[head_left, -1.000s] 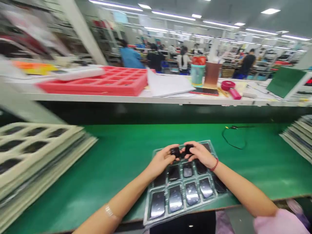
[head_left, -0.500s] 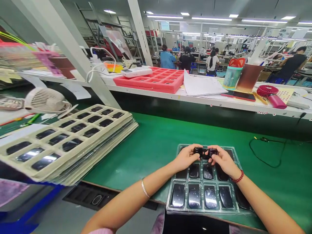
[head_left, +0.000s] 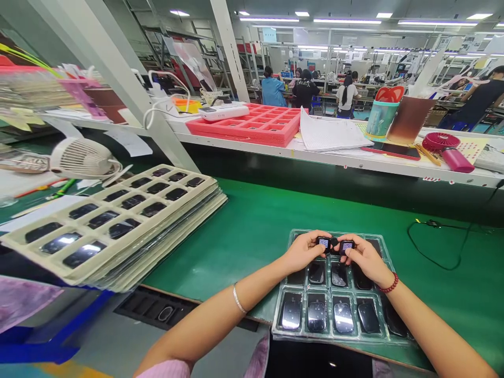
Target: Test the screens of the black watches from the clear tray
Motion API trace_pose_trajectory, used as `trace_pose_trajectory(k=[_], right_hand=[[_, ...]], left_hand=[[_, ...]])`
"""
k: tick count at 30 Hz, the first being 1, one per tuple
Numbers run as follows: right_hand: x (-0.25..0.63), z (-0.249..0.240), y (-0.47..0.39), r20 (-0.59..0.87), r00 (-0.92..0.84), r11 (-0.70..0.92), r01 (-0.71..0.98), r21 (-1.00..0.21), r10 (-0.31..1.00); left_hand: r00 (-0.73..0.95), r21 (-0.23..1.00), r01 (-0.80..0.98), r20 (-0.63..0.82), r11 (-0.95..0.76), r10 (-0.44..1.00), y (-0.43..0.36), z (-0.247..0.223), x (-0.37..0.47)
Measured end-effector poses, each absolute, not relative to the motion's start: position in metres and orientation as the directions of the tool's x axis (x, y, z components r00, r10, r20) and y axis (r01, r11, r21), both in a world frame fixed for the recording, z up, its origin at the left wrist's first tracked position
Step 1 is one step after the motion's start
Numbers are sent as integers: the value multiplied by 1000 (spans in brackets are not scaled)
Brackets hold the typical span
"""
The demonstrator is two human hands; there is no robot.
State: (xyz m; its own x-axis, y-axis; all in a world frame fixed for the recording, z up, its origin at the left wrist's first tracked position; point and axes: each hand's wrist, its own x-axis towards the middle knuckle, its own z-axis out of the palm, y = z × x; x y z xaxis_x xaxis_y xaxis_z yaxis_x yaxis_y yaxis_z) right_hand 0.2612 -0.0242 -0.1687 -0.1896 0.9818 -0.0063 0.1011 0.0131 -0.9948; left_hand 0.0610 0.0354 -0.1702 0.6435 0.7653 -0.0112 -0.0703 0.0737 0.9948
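My left hand [head_left: 309,252] grips one black device [head_left: 323,244] and my right hand [head_left: 363,258] a second black device [head_left: 347,247], above the clear tray [head_left: 307,335]; both, dark moments ago, now show square codes [head_left: 347,245], so seem powered on.

1. Lower right: left fingers [head_left: 315,252] and right fingers [head_left: 353,255] each hold a black gadget [head_left: 323,243] with a lit code.
2. Just below: a clear tray [head_left: 329,315] on the green desk [head_left: 244,236].
3. Left: stacked tan trays [head_left: 169,233].
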Motion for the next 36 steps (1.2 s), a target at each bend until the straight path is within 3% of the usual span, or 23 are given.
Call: trace_pose_trajectory(k=[36], right_hand=[[254, -181, -19, 54, -166, 59, 26, -998, 985]], left_hand=[[599, 995, 61, 28, -81, 800, 39, -159, 59]])
